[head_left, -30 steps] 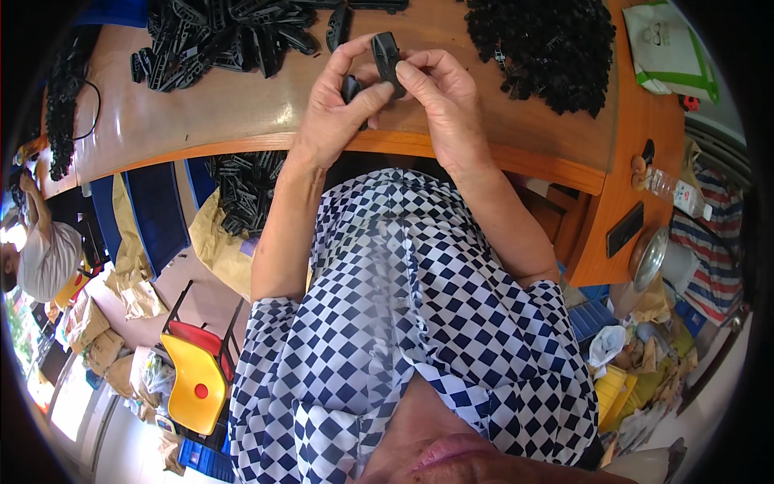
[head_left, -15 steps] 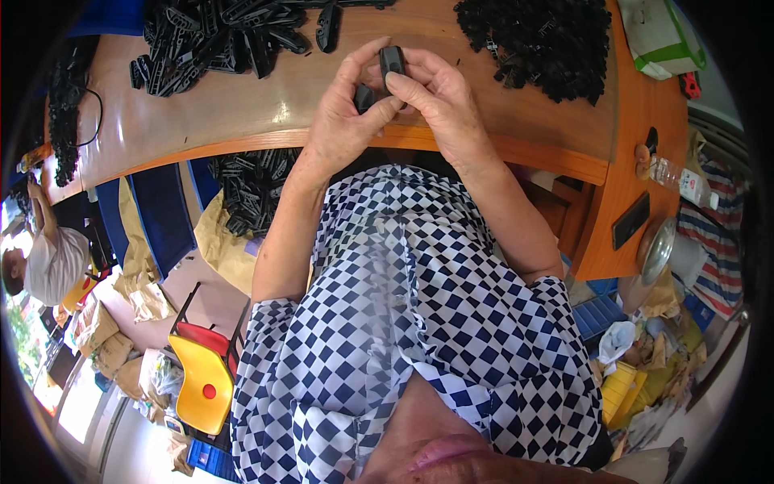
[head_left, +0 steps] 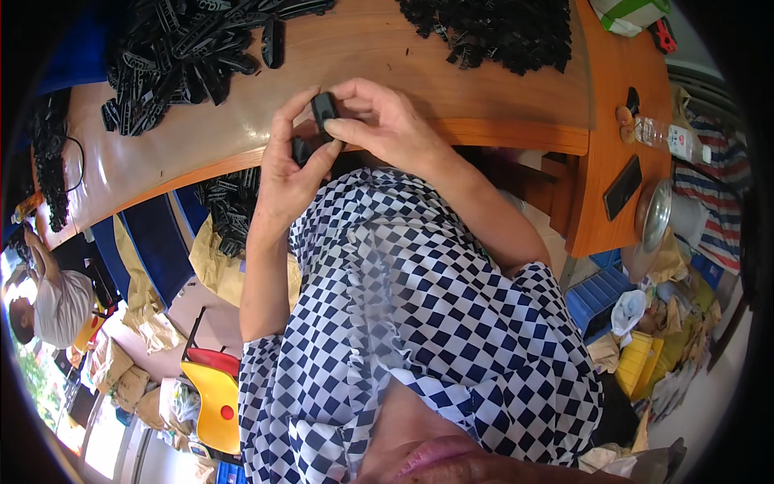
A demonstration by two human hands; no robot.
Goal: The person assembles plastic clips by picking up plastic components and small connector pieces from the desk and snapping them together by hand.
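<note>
My left hand (head_left: 289, 161) and my right hand (head_left: 379, 121) meet over the front edge of a wooden table (head_left: 387, 60). Between their fingertips they pinch a small black plastic part (head_left: 323, 107). A second black piece (head_left: 300, 150) shows under my left thumb. A pile of black plastic parts (head_left: 173, 56) lies on the table to the upper left, and one loose part (head_left: 272, 42) sits apart from it. Another heap of black parts (head_left: 496, 28) lies at the upper right. My checked shirt (head_left: 403, 323) fills the lower middle.
A bag of black parts (head_left: 230, 206) sits under the table by my left forearm. An orange side desk (head_left: 621, 137) holds a phone (head_left: 622, 187) and a plastic bottle (head_left: 665, 139). A yellow chair (head_left: 214, 395) and another person (head_left: 48, 302) are at lower left.
Both hands have moved down, closer to my body, from above the table to its front edge, still holding the black part between them.
</note>
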